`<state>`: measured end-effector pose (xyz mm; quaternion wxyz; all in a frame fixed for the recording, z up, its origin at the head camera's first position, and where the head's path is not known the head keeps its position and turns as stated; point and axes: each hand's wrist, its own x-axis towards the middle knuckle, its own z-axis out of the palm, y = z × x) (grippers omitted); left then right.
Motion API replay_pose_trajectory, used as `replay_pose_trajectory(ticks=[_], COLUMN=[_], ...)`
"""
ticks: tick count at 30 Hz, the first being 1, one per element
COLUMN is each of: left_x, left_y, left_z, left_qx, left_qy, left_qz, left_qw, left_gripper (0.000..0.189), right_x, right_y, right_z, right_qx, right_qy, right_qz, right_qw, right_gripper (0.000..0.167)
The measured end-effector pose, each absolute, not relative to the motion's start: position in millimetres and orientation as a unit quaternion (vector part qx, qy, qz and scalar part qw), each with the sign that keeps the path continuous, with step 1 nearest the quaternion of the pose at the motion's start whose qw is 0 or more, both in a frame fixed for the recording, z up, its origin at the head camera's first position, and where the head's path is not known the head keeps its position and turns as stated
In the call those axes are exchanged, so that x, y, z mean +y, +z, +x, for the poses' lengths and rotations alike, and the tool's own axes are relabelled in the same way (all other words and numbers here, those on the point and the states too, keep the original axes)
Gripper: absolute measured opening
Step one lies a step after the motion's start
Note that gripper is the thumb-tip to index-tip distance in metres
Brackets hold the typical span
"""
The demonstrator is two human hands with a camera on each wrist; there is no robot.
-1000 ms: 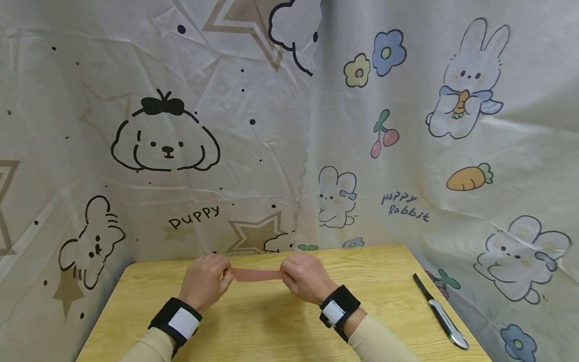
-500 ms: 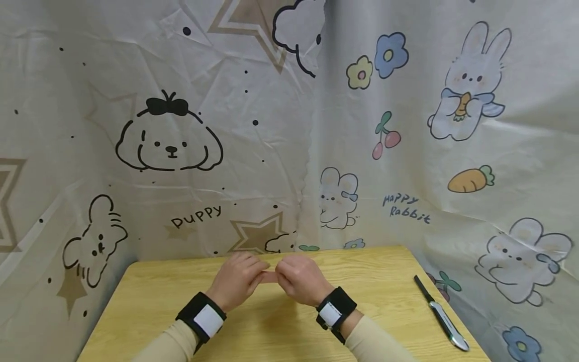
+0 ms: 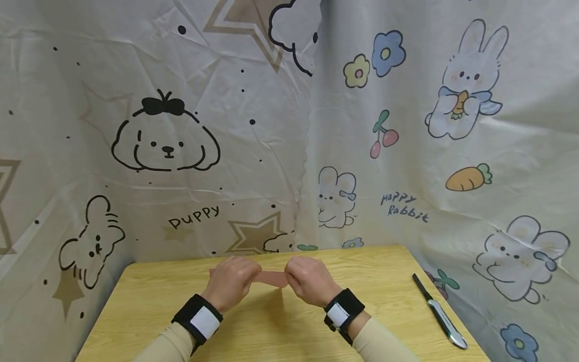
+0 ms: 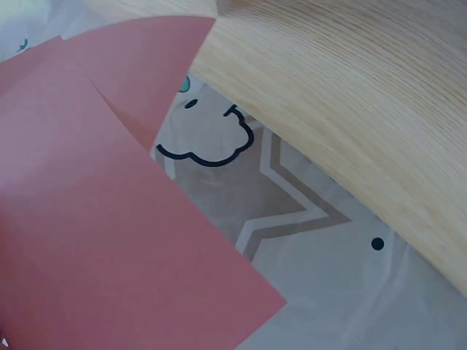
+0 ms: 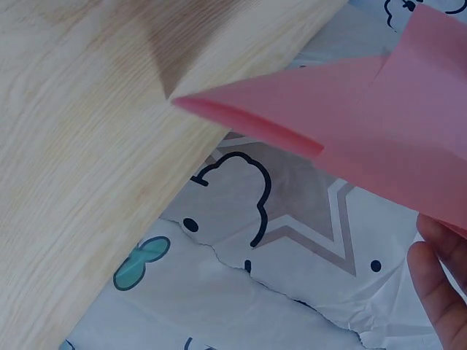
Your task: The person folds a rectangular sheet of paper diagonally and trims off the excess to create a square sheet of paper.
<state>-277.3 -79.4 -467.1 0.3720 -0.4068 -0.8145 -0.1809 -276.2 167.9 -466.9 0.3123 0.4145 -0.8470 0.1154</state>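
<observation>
A pinkish-red sheet of paper (image 3: 270, 278) is stretched between the two hands above the table. My left hand (image 3: 232, 281) grips it from above, and a bit of the paper sticks out on that hand's far left. Its right end is pinched by my right hand (image 3: 312, 280). In the left wrist view the paper (image 4: 124, 219) shows overlapping layers, one flap parting from another; fold or tear, I cannot tell. The right wrist view shows the paper (image 5: 408, 138) narrowing to a point, with fingertips (image 5: 438, 281) beneath its edge. The curled fingers are mostly hidden in the head view.
The wooden table (image 3: 158, 311) lies below the hands. A box cutter (image 3: 441, 314) with its dark blade out rests at the table's right edge. A printed curtain (image 3: 253, 151) hangs behind and at the sides.
The hands came together over the paper, then parted somewhat. My left hand now sits farther right along the paper than a second ago, leaving some protruding left. The box cutter stays put.
</observation>
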Motion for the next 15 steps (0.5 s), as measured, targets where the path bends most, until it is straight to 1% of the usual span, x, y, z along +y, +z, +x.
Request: replay_pose_trajectory(ticks=[8, 11, 15], left_x=[-92.4, -96.7, -103.0], left_y=[-465.1, -464.3, -463.4], left_z=[-280.4, -282.1, -284.2], left_qx=[-0.815, -0.815, -0.817], left_qy=[-0.163, -0.165, -0.174], left_qz=[-0.392, -0.395, -0.386], left_qw=[0.394, 0.392, 0.391], left_gripper=[0.013, 0.011, 0.014], right_x=[171.4, 172.9, 175.3], right_y=[-469.3, -469.3, -469.8], right_z=[-277.9, -278.6, -279.8], right_qx=[-0.835, -0.837, -0.84], right_qy=[0.138, 0.14, 0.139], right_qz=[0.421, 0.417, 0.411], right_qw=[0.326, 0.325, 0.327], right_gripper=[0.01, 0.011, 0.009])
